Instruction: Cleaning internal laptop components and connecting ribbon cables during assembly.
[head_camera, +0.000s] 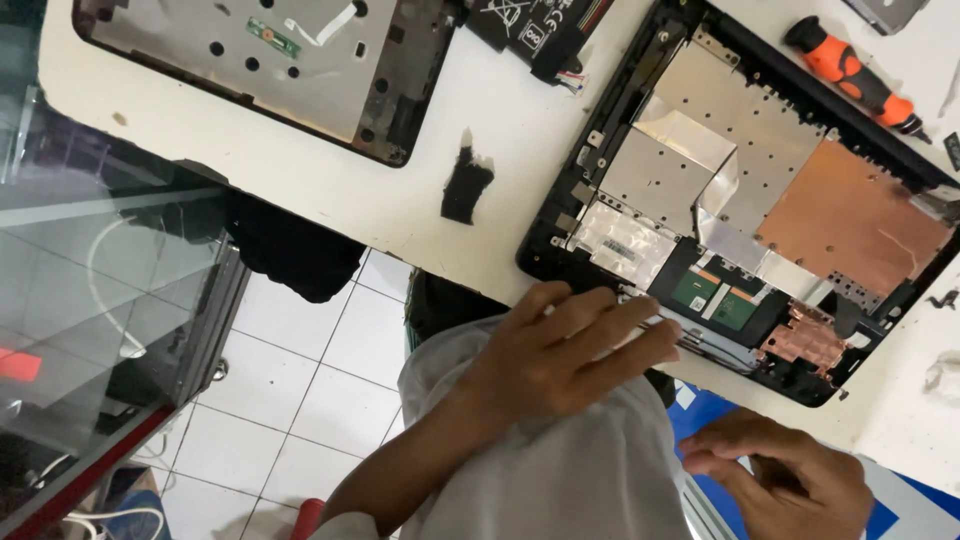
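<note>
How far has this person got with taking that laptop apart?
Done: the laptop base lies open, its metal shielding bared, and another shell lies apart. In hand: the left hand rests at the base's edge; the right hand hovers below. Left: shielding and copper part remain mounted.

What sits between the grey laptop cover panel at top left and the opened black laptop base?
Head view: a torn black tape scrap on bare white table, between cover panel and laptop base.

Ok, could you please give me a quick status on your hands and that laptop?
Left hand flat on opened laptop base, near edge. Right hand low, off the table, apparently empty. Orange screwdriver lies beyond the base.
</note>
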